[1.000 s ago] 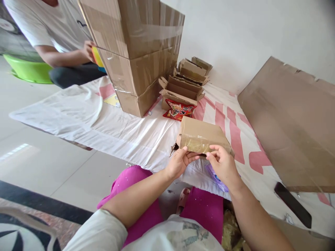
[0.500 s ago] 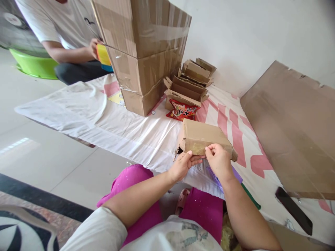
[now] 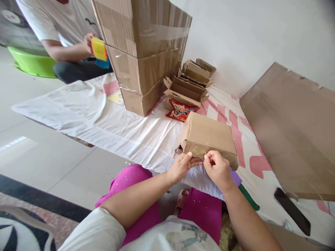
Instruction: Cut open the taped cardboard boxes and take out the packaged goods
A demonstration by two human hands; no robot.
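Note:
A small closed cardboard box (image 3: 211, 134) lies in front of me near the table's front edge, its left end torn and ragged. My left hand (image 3: 181, 168) grips the near lower edge, thumb on the near side and fingers underneath. Along that near side runs a strip of shiny packing tape (image 3: 196, 151). My right hand (image 3: 218, 170) is closed, with thumb and forefinger pinching a raised bit of the tape. Partly hidden by the right hand is a purple and green thing (image 3: 247, 195).
Taped cartons (image 3: 154, 52) form a tall stack at the back left. Open small boxes (image 3: 185, 89) line the wall behind a red snack packet (image 3: 180, 111). A cardboard sheet (image 3: 290, 136) leans at right, near a phone (image 3: 293, 211). Another person (image 3: 70, 38) holds yellow tape (image 3: 99, 48).
The box's near side has tipped lower, showing more of its top. My right hand has moved slightly down, lifting a bit of tape. The other person's hand has shifted left.

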